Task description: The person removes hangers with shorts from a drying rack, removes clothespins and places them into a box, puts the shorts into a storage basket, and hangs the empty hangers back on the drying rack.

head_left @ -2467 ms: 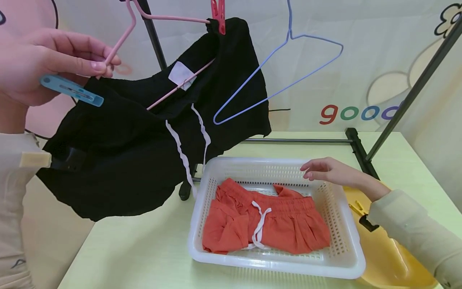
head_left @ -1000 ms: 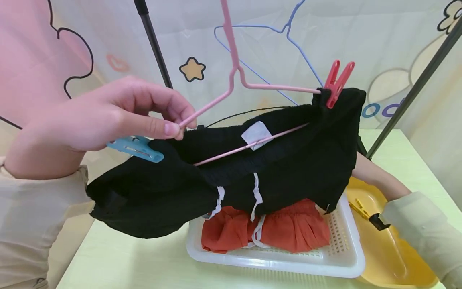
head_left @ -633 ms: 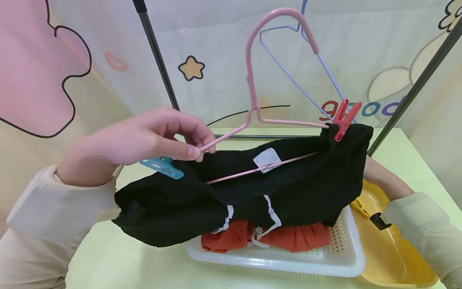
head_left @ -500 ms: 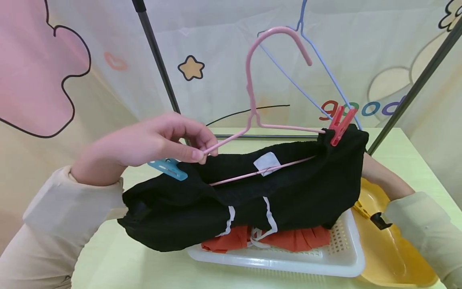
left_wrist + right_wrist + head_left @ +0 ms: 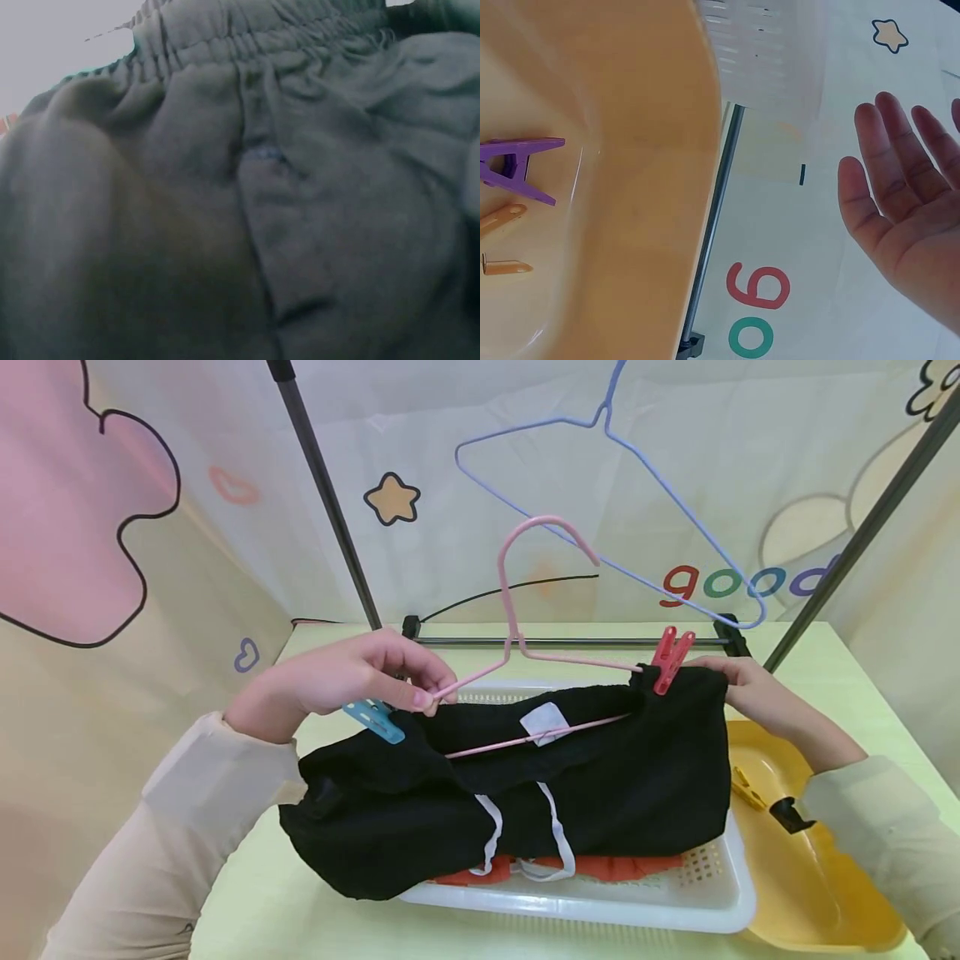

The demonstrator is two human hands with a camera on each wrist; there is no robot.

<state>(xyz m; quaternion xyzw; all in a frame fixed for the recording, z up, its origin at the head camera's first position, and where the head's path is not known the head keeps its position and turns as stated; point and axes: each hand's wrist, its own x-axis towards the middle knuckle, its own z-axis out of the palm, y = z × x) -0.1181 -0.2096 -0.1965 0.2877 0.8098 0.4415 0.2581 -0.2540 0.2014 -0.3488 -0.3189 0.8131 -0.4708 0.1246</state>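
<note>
My left hand (image 5: 367, 681) pinches the left arm of a pink wire hanger (image 5: 511, 610) between thumb and fingers. Black shorts (image 5: 607, 793) with white drawstrings hang from it, over the white basket. A blue clothespin (image 5: 375, 720) clips their left end; a red clothespin (image 5: 671, 658) clips the right. My right hand (image 5: 753, 689) is at the right end of the shorts, its fingertips hidden behind the cloth. In the right wrist view its fingers (image 5: 892, 154) stretch out, holding nothing. Gathered black cloth (image 5: 187, 135) fills the left wrist view.
Beneath the shorts, the white basket (image 5: 600, 917) holds orange-red shorts (image 5: 630, 867). To its right lies a yellow tray (image 5: 817, 893) with clothespins, a purple clothespin (image 5: 517, 169) among them. A blue hanger (image 5: 675, 497) hangs behind, between black rack poles (image 5: 330, 497).
My left hand has brought the pink hanger and black shorts down and right, over the basket. My right hand has moved from above the basket to the shorts' right end. The blue hanger has swung.
</note>
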